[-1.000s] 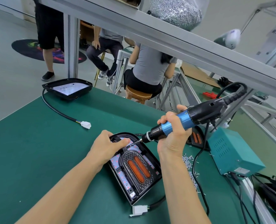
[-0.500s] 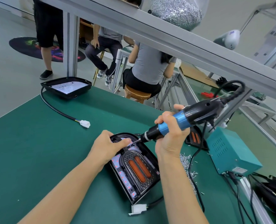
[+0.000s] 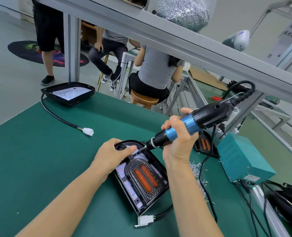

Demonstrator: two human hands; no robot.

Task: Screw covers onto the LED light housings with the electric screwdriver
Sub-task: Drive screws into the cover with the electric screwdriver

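Observation:
A black LED light housing (image 3: 160, 170) lies on the green bench in front of me, with a ribbed cover (image 3: 142, 178) bearing two orange strips set inside it. My left hand (image 3: 113, 155) rests on the housing's far left end, fingers lying over the rim and thumb stretched toward the screwdriver tip. My right hand (image 3: 177, 139) grips the blue and black electric screwdriver (image 3: 191, 124), tilted, its bit touching the cover's far end beside my left thumb. The housing's cable ends in a white plug (image 3: 144, 220).
A second housing (image 3: 68, 93) with a black cable and white plug (image 3: 88, 131) sits at the bench's far left corner. A teal power box (image 3: 244, 158) stands at right, loose screws (image 3: 195, 166) beside it, another cover (image 3: 205, 144) behind my right hand. People sit beyond the bench.
The screwdriver has tilted slightly lower and shifted a little left toward my left thumb. My left hand stays on the housing, which has not moved.

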